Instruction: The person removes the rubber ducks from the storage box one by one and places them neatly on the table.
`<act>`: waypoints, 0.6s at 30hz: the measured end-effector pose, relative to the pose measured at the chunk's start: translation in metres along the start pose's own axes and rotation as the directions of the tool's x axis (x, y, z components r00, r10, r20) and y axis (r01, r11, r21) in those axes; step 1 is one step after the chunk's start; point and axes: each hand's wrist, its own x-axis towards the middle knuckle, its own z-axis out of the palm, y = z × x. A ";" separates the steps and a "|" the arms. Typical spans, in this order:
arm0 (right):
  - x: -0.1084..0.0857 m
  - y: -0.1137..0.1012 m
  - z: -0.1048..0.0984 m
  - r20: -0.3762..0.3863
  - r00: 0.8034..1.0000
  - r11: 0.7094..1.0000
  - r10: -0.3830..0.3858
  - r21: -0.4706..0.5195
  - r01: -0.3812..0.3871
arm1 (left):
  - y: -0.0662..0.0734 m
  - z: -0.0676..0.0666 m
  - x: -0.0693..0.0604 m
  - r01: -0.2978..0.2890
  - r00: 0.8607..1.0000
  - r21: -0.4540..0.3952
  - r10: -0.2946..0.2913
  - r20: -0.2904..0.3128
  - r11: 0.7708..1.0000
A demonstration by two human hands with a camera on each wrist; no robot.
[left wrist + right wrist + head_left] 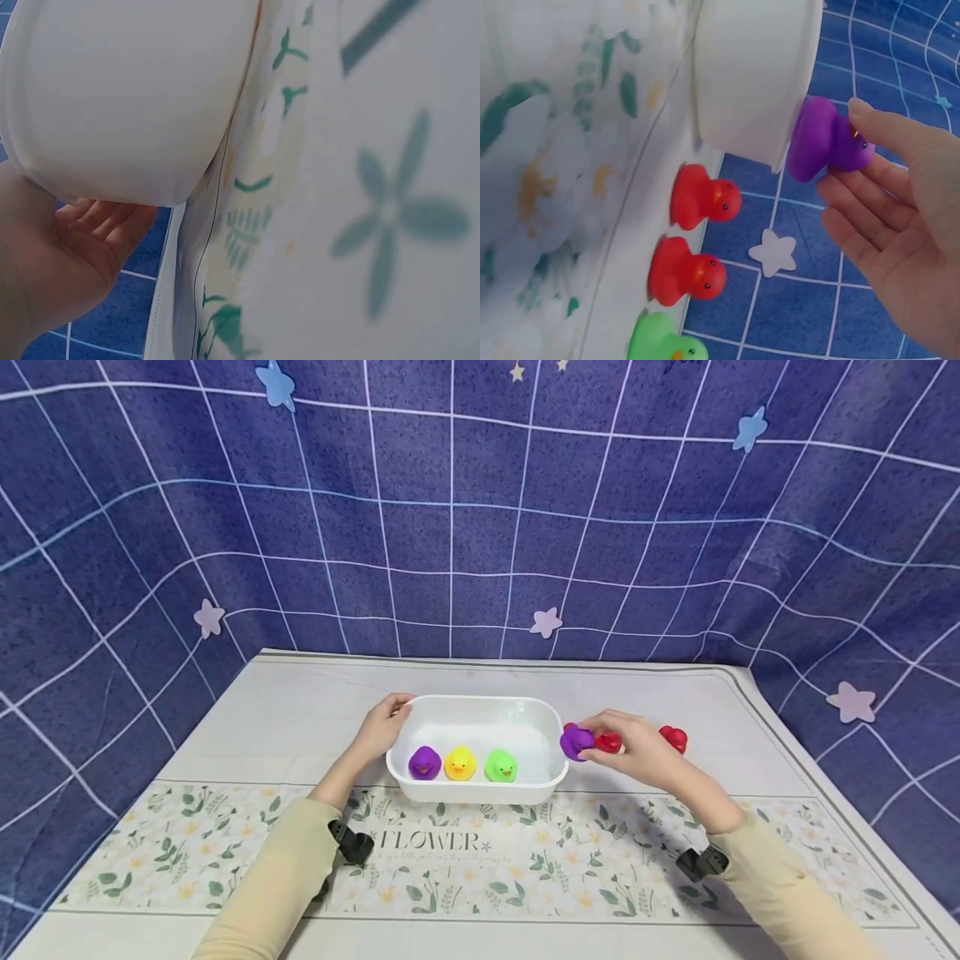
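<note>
So the right hand (633,750) has a purple duck (577,743) pinched between thumb and fingers, right by the right end of the white tub (480,792). Can't tell if duck and rim actually touch. The duck's smooth and rounded, chubby body plus a ball of a head, looks like soft plastic or rubber.

The left hand (382,727) is gripping the tub's far left corner, fingers bent against the outer wall. Tub's a glossy rectangle with rounded corners and a rolled lip. Inside, along the near wall: another purple duck (425,763), a yellow duck (460,764) and a light green duck (501,767). Outside, the right wrist view has two shiny red ducks (703,197) and a green one (664,339) lined up on the flower-print table cover (600,868).
</note>
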 end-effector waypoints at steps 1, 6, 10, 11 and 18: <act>-0.001 0.001 0.000 -0.006 1.000 1.000 -0.004 -0.003 0.004 | 0.000 0.000 0.000 0.000 1.000 0.000 0.000 0.000 1.000; -0.008 0.007 0.000 -0.032 0.999 1.000 -0.022 -0.010 0.022 | 0.002 -0.001 0.000 -0.004 1.000 0.002 0.004 0.001 1.000; -0.012 0.011 0.002 -0.028 0.999 1.000 -0.023 -0.015 0.022 | 0.002 -0.001 0.001 -0.008 1.000 0.002 0.008 0.001 1.000; -0.014 0.012 0.003 -0.023 0.999 1.000 -0.022 -0.017 0.022 | 0.002 -0.001 0.001 -0.007 1.000 0.002 0.007 0.002 1.000; -0.019 0.019 0.009 0.025 0.999 1.000 0.030 -0.008 -0.030 | 0.004 -0.001 -0.002 0.004 1.000 0.001 -0.004 0.001 1.000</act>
